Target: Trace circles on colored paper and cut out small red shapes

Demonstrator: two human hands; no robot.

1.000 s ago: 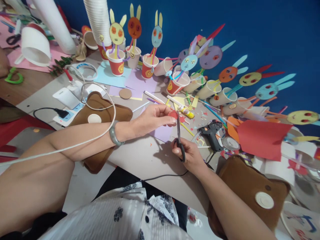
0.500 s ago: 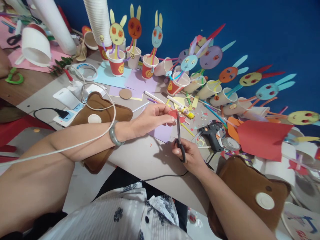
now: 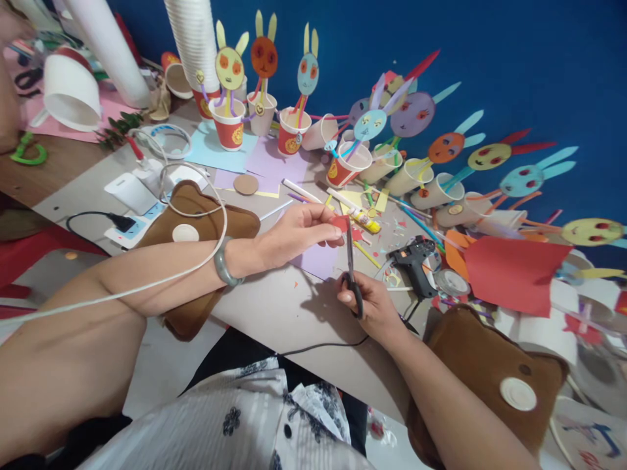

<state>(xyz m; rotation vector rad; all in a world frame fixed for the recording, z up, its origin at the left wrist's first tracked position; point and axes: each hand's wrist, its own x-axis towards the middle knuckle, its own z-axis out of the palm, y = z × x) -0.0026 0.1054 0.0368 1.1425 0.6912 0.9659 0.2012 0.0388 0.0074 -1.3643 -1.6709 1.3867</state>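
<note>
Between thumb and fingers my left hand (image 3: pixel 298 235) pinches a small piece of red paper (image 3: pixel 339 224). My right hand (image 3: pixel 375 303) is wrapped round the black handles of a pair of scissors (image 3: pixel 350 251), their blades pointing up along the right edge of the paper. The blades look closed or nearly so. Both hands are held above the table's front part. Beyond them lie a yellow glue stick (image 3: pixel 367 220), paper scraps and a sheet of purple paper (image 3: pixel 316 261), partly covered by my left hand.
A black hot glue gun (image 3: pixel 415 264) lies right of my hands. Paper cups with rabbit faces, such as a blue one (image 3: pixel 370 124), line the wall. A white cable (image 3: pixel 223 241) crosses my left forearm. Brown cushions (image 3: pixel 490 378) flank me. Another person's arm (image 3: pixel 7 98) shows far left.
My hands, the scissors and the red paper stay almost in place. At the far left, the other person's arm has come further into view.
</note>
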